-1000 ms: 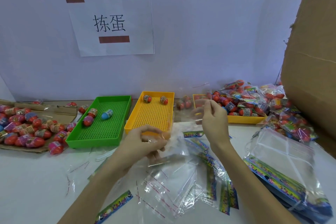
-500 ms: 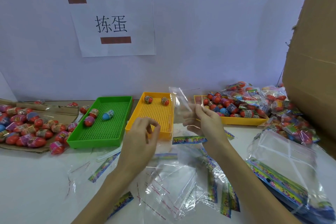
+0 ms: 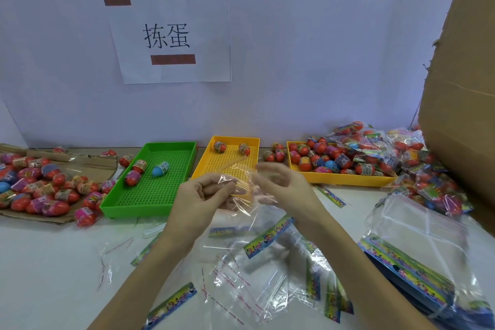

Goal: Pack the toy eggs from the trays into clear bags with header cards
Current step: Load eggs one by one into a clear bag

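A clear bag (image 3: 245,194) hangs between my two hands above the table, in front of the middle yellow tray (image 3: 230,166). My left hand (image 3: 201,201) pinches its left edge with curled fingers. My right hand (image 3: 284,187), blurred, touches the bag's right side; its grip is unclear. Two toy eggs (image 3: 220,146) lie at the far end of that yellow tray. The green tray (image 3: 158,177) holds three eggs (image 3: 160,168). A second yellow tray (image 3: 342,179) at the right is full of eggs.
Loose eggs (image 3: 40,187) cover flattened cardboard at the left. Packed bags (image 3: 375,142) pile up at the far right beside a large cardboard box (image 3: 466,88). Empty bags with header cards (image 3: 270,236) lie scattered in front of me; a stack (image 3: 412,257) sits at the right.
My hands have come together over the front of the yellow tray. The bag that my right hand held up alone now hangs lower, with my left hand pinching it too.
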